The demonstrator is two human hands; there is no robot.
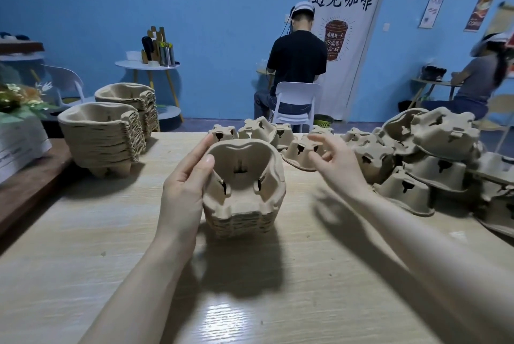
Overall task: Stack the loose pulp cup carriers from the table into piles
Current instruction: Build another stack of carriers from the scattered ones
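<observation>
A short pile of nested brown pulp cup carriers (244,193) stands on the wooden table (83,246) in the middle. My left hand (185,190) holds its left side, thumb on the top carrier's rim and fingers along its far edge. My right hand (332,163) hovers to the right with fingers spread and loosely bent, holding nothing, just in front of an upside-down loose carrier (301,153). Several more loose carriers (434,154) lie heaped at the right and along the far edge (258,131).
Two tall finished piles (101,137) (129,101) stand at the back left. A dark wooden board (30,176) and papers lie at the left edge. Two people sit at other tables beyond, with a white chair (296,104) behind the far edge.
</observation>
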